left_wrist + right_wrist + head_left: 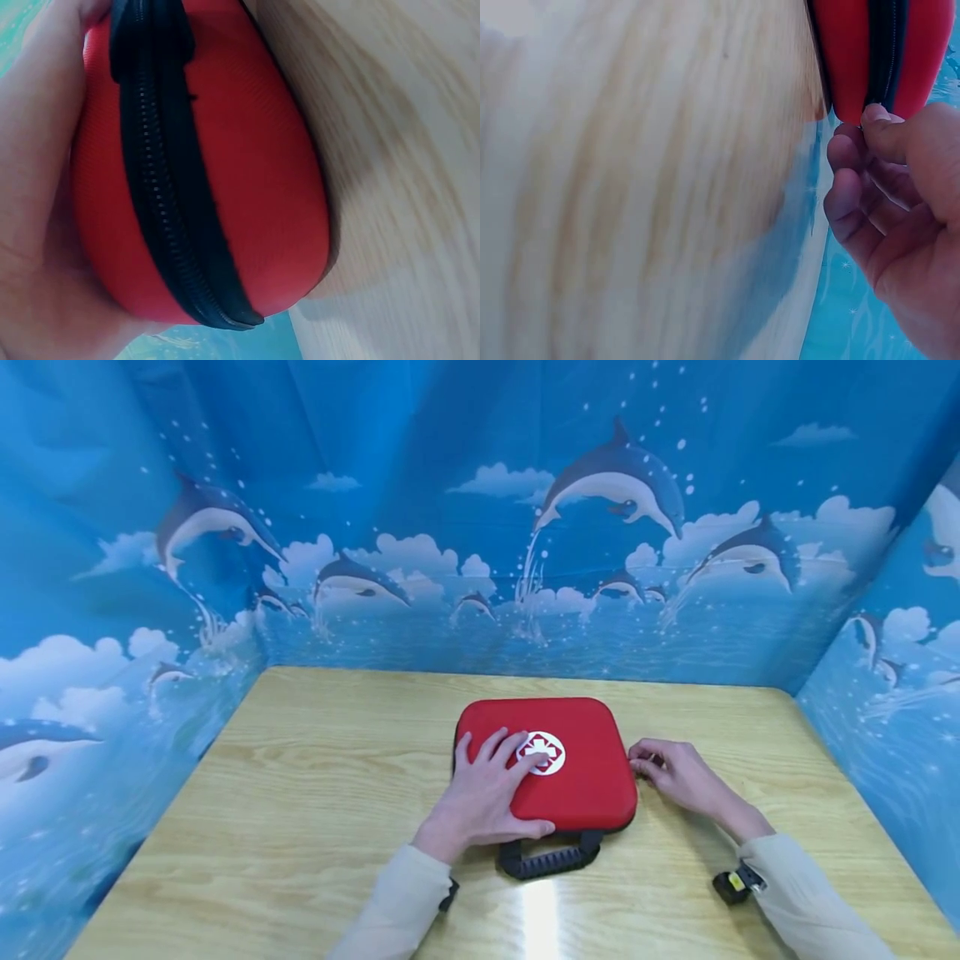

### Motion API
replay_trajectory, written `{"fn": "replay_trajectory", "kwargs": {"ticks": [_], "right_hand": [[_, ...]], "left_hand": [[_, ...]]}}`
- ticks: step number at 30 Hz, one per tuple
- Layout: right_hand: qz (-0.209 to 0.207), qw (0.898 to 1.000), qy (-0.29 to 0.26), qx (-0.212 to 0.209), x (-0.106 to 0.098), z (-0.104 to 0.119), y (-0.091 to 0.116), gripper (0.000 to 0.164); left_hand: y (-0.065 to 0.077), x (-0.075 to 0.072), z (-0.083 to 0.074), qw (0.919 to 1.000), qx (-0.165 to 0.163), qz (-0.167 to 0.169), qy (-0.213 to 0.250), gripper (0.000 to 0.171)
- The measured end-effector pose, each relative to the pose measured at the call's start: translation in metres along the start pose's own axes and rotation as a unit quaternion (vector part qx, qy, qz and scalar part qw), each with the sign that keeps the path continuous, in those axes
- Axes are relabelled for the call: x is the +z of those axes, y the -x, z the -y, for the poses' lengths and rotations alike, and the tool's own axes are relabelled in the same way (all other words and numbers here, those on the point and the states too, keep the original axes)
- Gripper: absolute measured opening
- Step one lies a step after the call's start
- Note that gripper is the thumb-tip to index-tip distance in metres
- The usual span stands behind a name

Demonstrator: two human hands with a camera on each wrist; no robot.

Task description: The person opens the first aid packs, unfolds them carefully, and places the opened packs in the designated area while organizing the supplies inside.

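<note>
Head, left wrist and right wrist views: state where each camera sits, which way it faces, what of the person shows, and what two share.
Head: worn on the head, facing forward and down at the red case on the table; left hand, right hand and sleeves show.
Left wrist: worn there, facing the case's zipper; part of the left hand shows.
Right wrist: worn there, facing the table and zipper; the right hand shows, pinching at it.
Shared: both wrist views show the zipper.
</note>
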State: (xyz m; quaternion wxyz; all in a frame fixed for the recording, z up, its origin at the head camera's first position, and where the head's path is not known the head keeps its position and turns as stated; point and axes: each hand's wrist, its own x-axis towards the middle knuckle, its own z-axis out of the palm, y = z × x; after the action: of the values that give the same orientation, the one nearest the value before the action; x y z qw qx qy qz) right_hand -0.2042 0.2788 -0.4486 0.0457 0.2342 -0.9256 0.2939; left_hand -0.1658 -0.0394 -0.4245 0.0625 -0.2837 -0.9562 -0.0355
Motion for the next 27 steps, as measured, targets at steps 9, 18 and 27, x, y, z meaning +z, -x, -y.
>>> {"fn": "replay_trajectory", "kwargs": {"ticks": [9,18,27], "right_hand": [[-0.015,1.0,-0.003,-0.002,0.005,0.0,0.007,0.019],[-0.021,1.0,-0.005,-0.015,0.004,0.001,0.01,0.02],[-0.022,1.0,-0.007,-0.014,0.003,0.002,0.012,0.02]], "left_hand": [[0.002,0.001,0.0,0.9999,-0.004,0.008,0.007,0.087],[0.002,0.002,0.0,0.9999,-0.004,-0.002,0.009,0.087],[0.0,0.001,0.0,0.9999,-0.006,-0.003,0.011,0.088]]}}
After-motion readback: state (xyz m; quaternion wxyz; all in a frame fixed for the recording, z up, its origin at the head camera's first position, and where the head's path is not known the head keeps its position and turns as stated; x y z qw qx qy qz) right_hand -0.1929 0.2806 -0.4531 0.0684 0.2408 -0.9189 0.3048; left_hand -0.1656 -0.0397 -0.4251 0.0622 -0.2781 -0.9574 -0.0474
